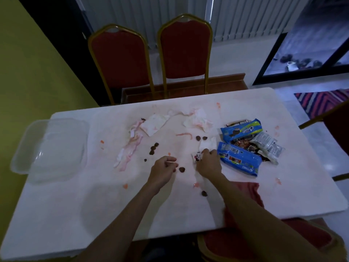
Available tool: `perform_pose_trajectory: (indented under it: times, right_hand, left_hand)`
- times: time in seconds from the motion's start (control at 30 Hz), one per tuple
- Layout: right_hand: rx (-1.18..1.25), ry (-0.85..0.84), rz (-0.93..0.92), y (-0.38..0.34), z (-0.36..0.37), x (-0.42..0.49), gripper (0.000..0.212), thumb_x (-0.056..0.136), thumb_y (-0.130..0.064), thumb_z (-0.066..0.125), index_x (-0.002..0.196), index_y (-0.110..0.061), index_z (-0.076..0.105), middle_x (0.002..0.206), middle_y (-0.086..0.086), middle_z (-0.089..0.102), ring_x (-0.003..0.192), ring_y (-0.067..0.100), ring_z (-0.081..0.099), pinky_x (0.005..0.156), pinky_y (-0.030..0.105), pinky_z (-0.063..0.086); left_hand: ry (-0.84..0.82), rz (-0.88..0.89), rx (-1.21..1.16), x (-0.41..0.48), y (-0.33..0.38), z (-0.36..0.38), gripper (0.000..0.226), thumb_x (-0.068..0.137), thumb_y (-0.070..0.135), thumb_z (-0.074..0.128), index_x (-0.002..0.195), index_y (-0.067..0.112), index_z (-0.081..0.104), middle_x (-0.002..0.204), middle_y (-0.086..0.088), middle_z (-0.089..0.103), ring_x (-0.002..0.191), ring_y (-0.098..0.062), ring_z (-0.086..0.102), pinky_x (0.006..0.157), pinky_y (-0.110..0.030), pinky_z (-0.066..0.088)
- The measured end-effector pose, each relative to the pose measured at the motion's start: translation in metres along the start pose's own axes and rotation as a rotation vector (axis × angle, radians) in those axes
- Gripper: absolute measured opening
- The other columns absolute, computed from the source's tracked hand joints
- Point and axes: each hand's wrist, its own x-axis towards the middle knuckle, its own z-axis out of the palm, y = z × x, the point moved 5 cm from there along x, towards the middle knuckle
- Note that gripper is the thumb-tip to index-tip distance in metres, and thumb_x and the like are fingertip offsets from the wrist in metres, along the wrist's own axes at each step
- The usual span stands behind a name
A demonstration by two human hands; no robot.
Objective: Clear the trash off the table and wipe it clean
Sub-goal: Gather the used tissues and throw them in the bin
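Observation:
A white table is smeared with pink stains and strewn with trash. Crumpled stained tissues lie at the back middle, with more tissue to their right. Dark cookie pieces are scattered about, one just right of my left hand, whose fingers are curled; whether they pinch anything I cannot tell. My right hand grips a small white wrapper beside a white tissue. Blue cookie packets and a clear wrapper lie to the right.
A clear plastic container sits at the table's left edge. A red cloth lies at the near right under my right forearm. Two red chairs stand behind the table, another chair at the right. A yellow wall runs along the left.

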Motion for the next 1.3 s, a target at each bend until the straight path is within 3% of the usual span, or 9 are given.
perform_pose_trajectory:
  times: [0.3,0.37,0.5,0.67,0.77,0.9,1.07,1.2,1.3]
  right_hand:
    - [0.078,0.096,0.038,0.001,-0.004,0.009,0.016,0.098,-0.023,0.059,0.106,-0.010,0.060,0.107,0.007,0.060,0.092,0.016,0.057,0.079,0.027,0.048]
    - [0.295,0.055,0.128,-0.003,-0.007,0.003,0.019,0.099,-0.024,0.058,0.103,-0.006,0.061,0.095,0.006,0.061,0.084,0.015,0.058,0.073,0.031,0.050]
    - [1.168,-0.192,0.384,-0.020,-0.011,-0.024,0.018,0.097,-0.014,0.058,0.106,0.000,0.064,0.081,0.012,0.065,0.067,0.018,0.059,0.072,0.038,0.056]
    - [1.616,-0.380,0.417,-0.041,-0.005,-0.035,0.015,0.096,-0.011,0.055,0.105,-0.003,0.064,0.082,0.011,0.066,0.067,0.017,0.059,0.071,0.031,0.052]
    - [1.497,-0.390,0.361,-0.052,0.000,-0.035,0.022,0.096,-0.011,0.054,0.112,-0.004,0.066,0.092,0.011,0.070,0.077,0.018,0.065,0.076,0.032,0.053]
    - [1.312,-0.351,0.324,-0.066,0.007,-0.027,0.020,0.093,-0.007,0.058,0.111,-0.001,0.068,0.092,0.015,0.070,0.072,0.019,0.062,0.063,0.031,0.047]
    - [0.940,-0.155,0.304,-0.071,0.004,0.004,0.015,0.098,-0.005,0.055,0.110,-0.010,0.063,0.105,0.011,0.069,0.070,0.017,0.073,0.062,0.030,0.060]
    - [0.578,0.108,0.230,-0.072,-0.014,0.045,0.028,0.098,-0.009,0.052,0.125,-0.016,0.054,0.107,0.007,0.068,0.072,0.017,0.071,0.060,0.027,0.056]
    - [0.312,0.084,0.140,-0.087,-0.014,0.073,0.029,0.093,-0.015,0.060,0.121,-0.016,0.055,0.101,0.005,0.070,0.083,0.022,0.070,0.074,0.032,0.056]
  left_hand:
    - [-0.039,-0.034,-0.048,0.033,-0.002,-0.003,0.019,0.092,0.023,0.063,0.110,0.022,0.066,0.103,0.003,0.073,0.088,-0.010,0.070,0.087,-0.035,0.057]
    - [-0.058,-0.020,-0.060,0.038,0.003,-0.001,0.021,0.092,0.022,0.062,0.113,0.020,0.065,0.104,0.002,0.072,0.089,-0.011,0.070,0.087,-0.034,0.057]
    - [-0.119,-0.018,-0.100,0.046,0.017,0.006,0.024,0.095,0.035,0.057,0.112,0.021,0.064,0.102,0.003,0.073,0.089,-0.012,0.071,0.087,-0.038,0.058]
    - [-0.251,-0.032,-0.147,0.051,0.036,0.015,0.050,0.089,0.059,0.057,0.125,0.025,0.057,0.113,0.004,0.069,0.096,-0.013,0.071,0.083,-0.036,0.059]
    - [-0.296,-0.004,-0.190,0.055,0.043,0.015,0.046,0.087,0.052,0.065,0.122,0.023,0.063,0.109,0.002,0.072,0.097,-0.014,0.071,0.085,-0.035,0.060]
    - [-0.229,0.080,-0.161,0.064,0.043,0.002,0.009,0.089,0.022,0.067,0.089,0.023,0.076,0.086,0.005,0.077,0.086,-0.014,0.073,0.085,-0.038,0.060]
    - [-0.033,0.026,-0.131,0.079,0.022,-0.037,0.024,0.084,0.021,0.074,0.107,0.018,0.077,0.097,0.006,0.077,0.092,-0.015,0.072,0.083,-0.035,0.058]
    - [0.002,-0.012,-0.119,0.077,0.003,-0.062,0.024,0.078,0.023,0.079,0.102,0.022,0.079,0.105,0.006,0.076,0.097,-0.011,0.070,0.087,-0.035,0.059]
    - [0.049,-0.033,-0.140,0.076,-0.007,-0.075,0.025,0.078,0.020,0.080,0.102,0.020,0.079,0.105,0.004,0.076,0.097,-0.011,0.070,0.085,-0.033,0.059]
